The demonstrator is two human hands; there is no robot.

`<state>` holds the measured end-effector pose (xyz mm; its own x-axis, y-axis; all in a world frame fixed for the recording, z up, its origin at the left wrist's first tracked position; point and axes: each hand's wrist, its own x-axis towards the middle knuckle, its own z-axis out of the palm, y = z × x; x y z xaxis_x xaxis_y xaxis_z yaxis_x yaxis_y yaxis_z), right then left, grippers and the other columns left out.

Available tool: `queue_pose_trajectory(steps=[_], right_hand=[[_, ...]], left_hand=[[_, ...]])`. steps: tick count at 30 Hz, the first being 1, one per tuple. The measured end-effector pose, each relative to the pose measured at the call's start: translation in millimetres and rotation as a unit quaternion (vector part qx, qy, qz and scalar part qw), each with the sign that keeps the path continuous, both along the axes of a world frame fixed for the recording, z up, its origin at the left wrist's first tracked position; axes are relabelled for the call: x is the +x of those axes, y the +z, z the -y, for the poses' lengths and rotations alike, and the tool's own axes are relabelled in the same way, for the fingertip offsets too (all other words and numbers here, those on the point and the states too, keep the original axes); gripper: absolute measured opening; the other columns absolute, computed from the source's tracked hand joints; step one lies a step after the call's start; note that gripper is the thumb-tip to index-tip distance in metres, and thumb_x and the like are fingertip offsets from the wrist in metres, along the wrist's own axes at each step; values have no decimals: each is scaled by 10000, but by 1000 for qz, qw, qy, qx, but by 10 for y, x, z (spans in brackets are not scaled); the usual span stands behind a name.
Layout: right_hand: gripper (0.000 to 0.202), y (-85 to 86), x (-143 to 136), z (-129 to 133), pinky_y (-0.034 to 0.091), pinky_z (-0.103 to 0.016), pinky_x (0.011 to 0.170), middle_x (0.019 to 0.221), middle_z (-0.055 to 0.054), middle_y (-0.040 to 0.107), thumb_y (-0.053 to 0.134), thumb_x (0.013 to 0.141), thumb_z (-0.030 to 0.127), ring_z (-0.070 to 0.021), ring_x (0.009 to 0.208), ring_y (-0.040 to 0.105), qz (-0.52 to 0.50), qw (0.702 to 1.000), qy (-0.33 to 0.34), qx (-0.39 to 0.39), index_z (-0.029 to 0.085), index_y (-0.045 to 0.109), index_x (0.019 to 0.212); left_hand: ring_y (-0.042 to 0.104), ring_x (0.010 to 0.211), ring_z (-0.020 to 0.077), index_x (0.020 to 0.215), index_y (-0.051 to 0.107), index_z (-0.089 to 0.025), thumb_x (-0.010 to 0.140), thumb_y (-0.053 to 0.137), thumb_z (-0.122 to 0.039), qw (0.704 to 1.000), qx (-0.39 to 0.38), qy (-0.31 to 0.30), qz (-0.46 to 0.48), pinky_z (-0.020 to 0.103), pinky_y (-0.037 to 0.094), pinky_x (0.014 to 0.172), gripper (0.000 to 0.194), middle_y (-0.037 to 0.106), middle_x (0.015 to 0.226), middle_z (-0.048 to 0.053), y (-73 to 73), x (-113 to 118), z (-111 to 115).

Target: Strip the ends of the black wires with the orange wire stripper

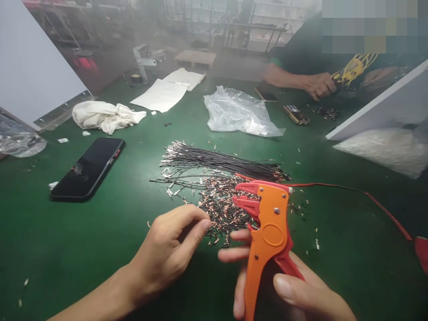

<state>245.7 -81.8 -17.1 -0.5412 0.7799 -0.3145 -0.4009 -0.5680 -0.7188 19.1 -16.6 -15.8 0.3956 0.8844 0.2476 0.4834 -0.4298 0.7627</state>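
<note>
My right hand holds an orange and red wire stripper upright, its fingers loosely around the handles. The stripper's red jaws point left. To the left of it, my left hand is closed in a pinch, thumb against forefinger; what is between the fingertips is too small or hidden to make out. Just beyond both hands lies a pile of short black wire scraps with copper ends. Behind that pile is a bundle of long black wires with metal terminals at the left ends.
A black phone lies at left, with a crumpled white cloth behind it. Papers and a clear plastic bag are farther back. A red cord runs right. Across the table, another person's hands hold something yellow.
</note>
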Motion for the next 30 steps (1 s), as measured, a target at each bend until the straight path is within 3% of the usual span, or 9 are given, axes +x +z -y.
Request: queue_pose_trajectory(steps=[5,9,12,16,23,30], right_hand=[[624,-16,-97,47,494,-392,775,955,-72,675,763,770,376,-229,827,686,-71,996,-10,-47,191,501,1305],[746,-95,-175,82,446,-312,725,895,-5,641,849,614,335,-166,776,660,-145,983,0,-117,246,516,1275],[804,-116,-181,70,446,-340,738,873,11,653,861,552,302,-176,762,649,-157,979,1,-132,284,521,1280],[731,-38,-123,36,450,-366,755,841,-20,669,745,625,230,-208,773,644,-125,983,2,-137,239,533,1325],[626,-64,-111,66,464,-340,747,926,-90,734,725,745,328,-204,781,666,-77,996,2,-51,178,551,1328],[462,-65,-88,3,506,-359,750,960,-116,729,620,816,300,-217,754,711,-134,984,16,-114,107,637,1235]], left_hand=[[536,617,74,856,565,-214,921,543,-125,987,120,108,-12,168,416,584,113,597,723,-53,43,-60,26],[473,566,73,833,526,-210,913,524,-114,981,167,96,-25,182,396,568,125,518,665,-63,54,-61,71],[454,531,78,816,521,-209,907,514,-102,981,174,80,-27,188,385,539,141,488,620,-66,65,-40,86],[450,478,92,744,551,-205,887,519,-100,976,205,49,-58,214,376,501,180,499,562,-51,135,-15,86],[414,440,96,635,503,-206,861,517,-93,969,228,45,-79,225,352,469,253,459,510,-42,247,-26,113],[389,418,92,612,482,-206,882,499,-117,967,237,18,-89,239,279,423,286,427,486,-48,176,-1,135]])
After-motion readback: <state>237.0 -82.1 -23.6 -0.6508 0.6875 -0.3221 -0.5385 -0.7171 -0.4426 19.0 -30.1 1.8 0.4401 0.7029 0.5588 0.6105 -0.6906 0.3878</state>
